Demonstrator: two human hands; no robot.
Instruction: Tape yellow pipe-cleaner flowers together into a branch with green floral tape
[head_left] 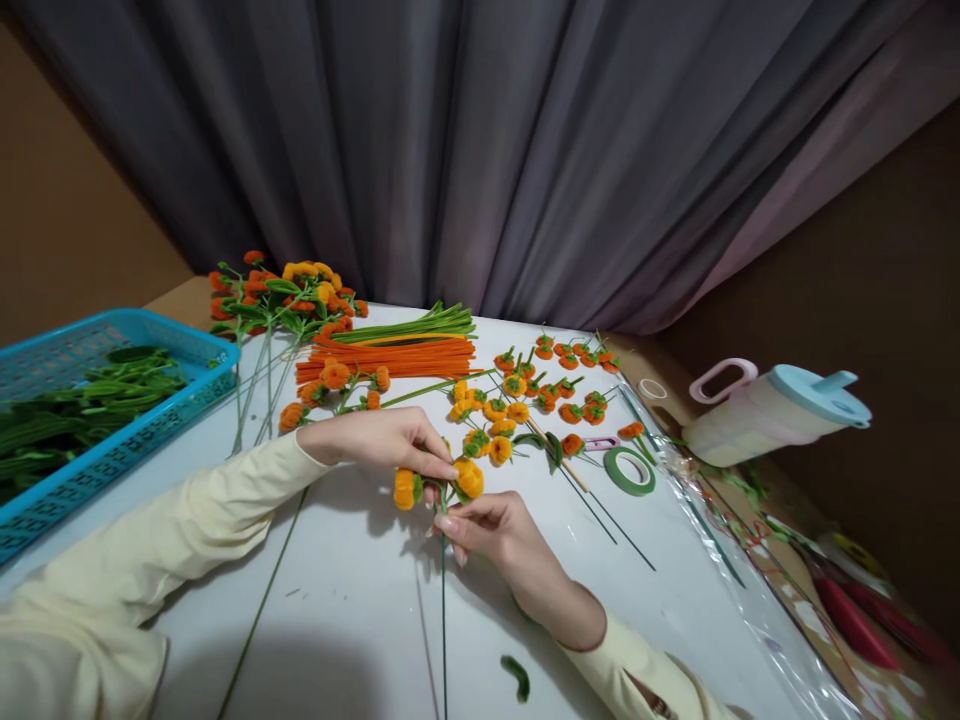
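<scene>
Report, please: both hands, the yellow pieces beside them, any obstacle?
Left hand: at yellow pieces. Right hand: pinching dark stem. Loose green piece: aside, not blocking.

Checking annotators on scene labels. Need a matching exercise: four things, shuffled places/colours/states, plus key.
1. basket
2. tape roll
3. tumbler
4. yellow flower sprig

A. fitted with a pale blue lid
B. held by the left hand and right hand
C. at the picture's left edge, with green pieces inside
D. green and ring-shaped

Pairs: 1-C, 2-D, 3-A, 4-B
</scene>
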